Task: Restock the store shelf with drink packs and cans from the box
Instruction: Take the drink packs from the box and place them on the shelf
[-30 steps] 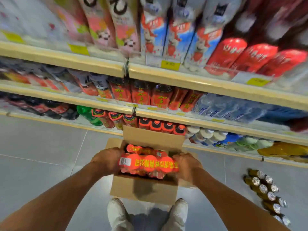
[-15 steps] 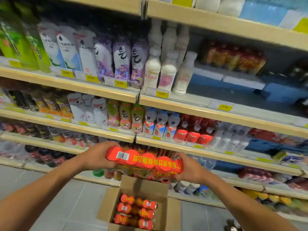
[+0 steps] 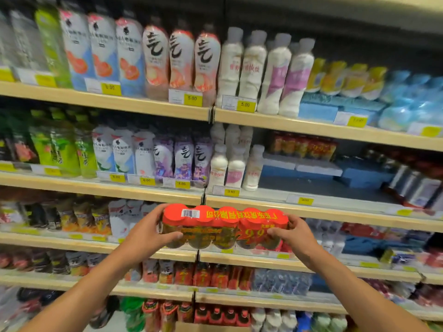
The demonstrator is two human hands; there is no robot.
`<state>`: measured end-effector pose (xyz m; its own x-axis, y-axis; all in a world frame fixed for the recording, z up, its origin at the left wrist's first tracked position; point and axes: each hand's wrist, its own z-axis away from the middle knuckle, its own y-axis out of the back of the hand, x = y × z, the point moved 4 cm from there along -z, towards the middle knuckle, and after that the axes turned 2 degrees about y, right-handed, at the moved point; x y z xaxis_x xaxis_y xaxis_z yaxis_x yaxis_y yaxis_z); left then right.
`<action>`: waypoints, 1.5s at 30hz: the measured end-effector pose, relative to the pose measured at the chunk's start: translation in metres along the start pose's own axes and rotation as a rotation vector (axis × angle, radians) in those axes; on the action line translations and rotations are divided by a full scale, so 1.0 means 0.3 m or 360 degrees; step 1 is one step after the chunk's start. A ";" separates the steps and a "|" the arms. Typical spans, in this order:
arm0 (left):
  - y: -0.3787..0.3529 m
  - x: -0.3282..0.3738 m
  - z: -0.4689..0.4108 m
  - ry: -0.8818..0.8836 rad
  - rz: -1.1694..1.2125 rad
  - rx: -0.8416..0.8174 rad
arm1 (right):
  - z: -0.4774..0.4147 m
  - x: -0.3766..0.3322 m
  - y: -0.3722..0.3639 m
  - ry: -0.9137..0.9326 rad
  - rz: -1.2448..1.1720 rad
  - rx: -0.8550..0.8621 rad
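**Entry: one drink pack, carried in both your hands before the shelf**

- **Drink pack** [image 3: 223,226]: a shrink-wrapped row of small bottles, red on top and dark below. It is held in the air, lying level and lengthwise from left to right. The yellow print and the barcode label face you (the print reads upside down). Its top edge overlaps the front rail of the shelf [image 3: 335,215] behind it; you cannot tell from this view how near the rail it is.
- **Left hand** [image 3: 146,236]: grips the left end of the pack, fingers [image 3: 154,212] curled up over the far side and thumb pressed on the near face.
- **Right hand** [image 3: 297,238]: grips the right end the same way, thumb on the front wrap and the fingers wrapped behind.
- **Shelf stock, level above the pack:** white bottles [image 3: 236,168] stand just left of a half-bare stretch of board. Blue cartons [image 3: 302,168] lie there, and red-and-yellow packs [image 3: 304,146] sit at the back.
- **Price tags** [image 3: 231,192]: yellow and white, clipped along the rails.
- **Box** [image 3: 211,327]: only a strip of its cardboard edge shows, at the bottom of the view below your arms.
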<state>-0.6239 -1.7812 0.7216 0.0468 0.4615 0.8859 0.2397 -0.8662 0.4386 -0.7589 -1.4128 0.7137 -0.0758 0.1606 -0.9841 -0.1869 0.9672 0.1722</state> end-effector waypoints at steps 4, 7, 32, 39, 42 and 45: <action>-0.014 0.042 -0.024 -0.0050 0.0130 0.0087 | -0.005 -0.055 0.024 0.0041 -0.0138 0.0028; -0.042 0.070 -0.062 -0.0083 0.0197 0.0155 | -0.013 -0.075 0.071 0.0091 -0.0152 0.0059; -0.870 0.561 -0.688 -0.0072 0.0058 0.0323 | -0.525 -0.068 1.024 0.0276 0.0071 0.0224; -1.010 0.619 -0.890 0.0145 -0.0061 0.0560 | -0.777 -0.058 1.196 0.0189 0.0299 0.0431; -1.033 0.617 -0.990 0.0273 -0.0157 0.0581 | -0.880 -0.083 1.182 0.0324 0.0298 0.0335; -1.041 0.643 -1.101 0.0081 -0.0250 0.0553 | -0.982 -0.090 1.177 0.0379 0.0297 0.0324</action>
<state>-1.0101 -1.4852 0.8054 -0.0625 0.5658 0.8222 0.5548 -0.6650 0.4999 -1.1114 -1.1338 0.8137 -0.3205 0.3106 -0.8949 0.0487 0.9489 0.3119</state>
